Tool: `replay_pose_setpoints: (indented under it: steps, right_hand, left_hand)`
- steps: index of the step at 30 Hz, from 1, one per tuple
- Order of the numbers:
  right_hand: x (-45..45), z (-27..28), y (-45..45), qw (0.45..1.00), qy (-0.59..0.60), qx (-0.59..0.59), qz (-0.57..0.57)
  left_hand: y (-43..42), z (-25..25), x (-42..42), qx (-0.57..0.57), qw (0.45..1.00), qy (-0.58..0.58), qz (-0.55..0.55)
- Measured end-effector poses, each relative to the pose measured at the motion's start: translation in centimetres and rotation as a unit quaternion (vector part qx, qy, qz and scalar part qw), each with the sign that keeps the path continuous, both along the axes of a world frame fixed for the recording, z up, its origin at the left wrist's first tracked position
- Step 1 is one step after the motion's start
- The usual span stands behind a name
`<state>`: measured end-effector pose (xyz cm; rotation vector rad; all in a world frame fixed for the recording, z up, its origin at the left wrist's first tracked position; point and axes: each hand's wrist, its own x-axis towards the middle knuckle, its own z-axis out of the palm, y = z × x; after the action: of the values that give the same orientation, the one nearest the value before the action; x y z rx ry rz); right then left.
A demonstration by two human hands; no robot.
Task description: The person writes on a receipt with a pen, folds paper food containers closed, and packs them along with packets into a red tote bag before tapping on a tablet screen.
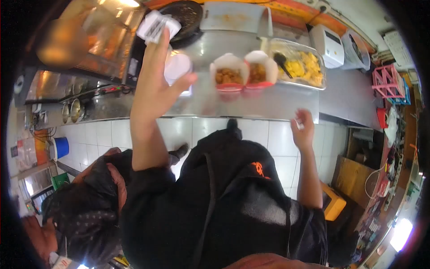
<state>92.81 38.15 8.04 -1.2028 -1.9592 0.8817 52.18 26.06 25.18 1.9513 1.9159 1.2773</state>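
Note:
My left hand (pixel 163 83) is raised over the left part of the steel counter (pixel 201 105), thumb spread away from the fingers. A white card with dark print (pixel 156 28) shows at its fingertips; whether they grip it is unclear. Beneath this hand lies a white round item (pixel 178 67), partly hidden. Two open takeaway boxes with red bases, a left one (pixel 229 74) and a right one (pixel 260 71), stand side by side holding browned food pieces. My right hand (pixel 303 123) hovers at the counter's front edge, its fingers curled, with nothing clearly visible in them.
A glass tray of yellow food (pixel 302 65) with a black utensil stands right of the boxes. Behind are a dark pan (pixel 183 20) and a pale tray (pixel 230 17). A white printer-like machine (pixel 327 46) is at back right. Another person (pixel 89 201) is close on the left.

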Motion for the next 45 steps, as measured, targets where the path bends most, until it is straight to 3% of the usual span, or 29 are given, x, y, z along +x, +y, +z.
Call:
replay_pose_setpoints:
  steps: [1, 3, 6, 9, 11, 13, 14, 16, 17, 18, 19, 20, 22, 24, 26, 29, 30, 31, 32, 33, 35, 37, 38, 39, 40, 41, 42, 44, 45]
  right_hand:
    - [-1.5, 1.8, 1.7, 0.996, -0.067, -0.049, 0.036]
    - [-4.2, 2.9, 5.0, 0.986, -0.133, -0.053, 0.086]
    - [-7.7, 3.0, 8.6, 0.975, -0.130, -0.099, 0.153]
    - [-10.4, 1.0, 10.5, 0.972, -0.143, -0.044, 0.179]
    - [-11.6, -0.5, 11.6, 0.966, -0.124, 0.071, 0.216]
    - [-11.4, -0.6, 12.1, 0.960, -0.130, -0.012, 0.246]
    - [-12.6, -0.3, 13.2, 0.948, -0.131, -0.078, 0.280]
    - [-13.5, 0.1, 13.9, 0.935, -0.079, -0.060, 0.340]
    - [-13.5, 0.1, 13.2, 0.926, -0.057, -0.074, 0.365]
    - [-14.0, 0.0, 11.7, 0.929, -0.012, -0.107, 0.355]
    - [-13.5, -1.7, 10.9, 0.909, 0.093, -0.212, 0.347]
    - [-11.8, -2.0, 10.8, 0.920, 0.008, -0.193, 0.342]
    - [-11.3, -3.0, 10.1, 0.919, 0.013, -0.148, 0.364]
    - [-9.5, -4.1, 9.9, 0.916, 0.027, 0.053, 0.396]
    - [-7.6, -4.9, 9.6, 0.889, 0.051, 0.038, 0.453]
    - [-3.2, -9.2, 9.9, 0.891, 0.142, 0.054, 0.427]
    - [-1.6, -9.1, 9.9, 0.901, 0.176, -0.031, 0.396]
    - [0.2, -9.1, 10.0, 0.902, 0.209, -0.116, 0.361]
    - [2.2, -9.2, 10.1, 0.906, 0.207, -0.116, 0.351]
    - [4.0, -8.9, 9.9, 0.889, 0.263, -0.163, 0.338]
    - [8.4, -6.8, 9.3, 0.881, 0.306, -0.192, 0.305]
    - [13.6, -4.5, 10.7, 0.909, 0.250, -0.143, 0.300]
    - [17.5, -4.3, 11.9, 0.925, 0.201, -0.112, 0.303]
    - [21.0, -5.4, 12.2, 0.923, 0.248, -0.129, 0.265]
    - [24.1, -6.4, 12.1, 0.916, 0.299, -0.138, 0.228]
    - [26.0, -5.3, 11.8, 0.919, 0.308, -0.140, 0.200]
    - [28.7, -4.4, 12.4, 0.924, 0.316, -0.142, 0.165]
    - [33.3, -4.0, 13.4, 0.949, 0.282, -0.105, 0.089]
    - [35.8, -3.2, 14.3, 0.980, 0.183, -0.047, 0.054]
  left_hand:
    - [0.3, -3.0, -0.7, -0.056, 0.993, 0.101, 0.026]
    - [1.3, -9.6, -1.4, -0.190, 0.970, 0.148, 0.024]
    - [3.8, -19.6, -2.8, -0.201, 0.970, 0.136, -0.024]
    - [7.4, -22.7, -2.6, -0.250, 0.967, 0.009, -0.046]
    - [9.6, -23.4, -2.6, -0.188, 0.963, -0.055, -0.187]
    - [9.8, -25.1, -0.4, -0.190, 0.873, -0.400, -0.204]
    - [10.1, -23.2, 0.5, -0.108, 0.924, -0.310, -0.198]
    - [10.4, -25.4, 0.5, -0.103, 0.972, -0.160, -0.138]
    - [9.9, -22.5, 1.3, -0.056, 0.986, -0.122, -0.098]
    - [8.8, -23.4, 1.5, -0.044, 0.994, -0.082, -0.054]
    - [7.9, -22.1, 1.5, -0.072, 0.993, -0.085, -0.034]
    - [6.8, -21.5, 2.8, -0.101, 0.990, -0.099, -0.021]
    - [5.0, -24.4, 3.6, -0.116, 0.991, -0.066, 0.014]
    - [4.2, -24.6, 5.8, -0.141, 0.989, -0.045, 0.024]
    - [3.3, -22.6, 9.3, -0.209, 0.977, 0.005, 0.041]
    - [3.4, -22.7, 13.3, -0.196, 0.976, -0.092, 0.016]
    - [3.7, -22.2, 15.3, -0.196, 0.976, -0.088, 0.013]
    - [4.1, -21.8, 17.5, -0.131, 0.958, -0.253, -0.032]
    - [4.8, -21.8, 20.1, -0.064, 0.904, -0.415, -0.080]
    - [5.4, -19.0, 22.7, -0.083, 0.899, -0.419, -0.095]
    - [7.2, -19.3, 27.2, -0.097, 0.905, -0.403, -0.092]
    - [9.2, -22.7, 29.5, -0.087, 0.970, -0.213, -0.078]
    - [10.3, -19.7, 33.1, -0.124, 0.921, -0.344, -0.138]
    - [11.7, -19.1, 35.9, -0.145, 0.894, -0.392, -0.160]
    - [13.0, -21.6, 37.9, -0.172, 0.870, -0.425, -0.180]
    - [14.0, -23.3, 38.7, -0.175, 0.880, -0.399, -0.186]
    - [16.4, -21.1, 41.5, -0.130, 0.904, -0.346, -0.214]
    - [19.8, -21.5, 45.8, -0.151, 0.877, -0.392, -0.234]
    - [21.3, -21.9, 47.4, -0.164, 0.885, -0.361, -0.242]
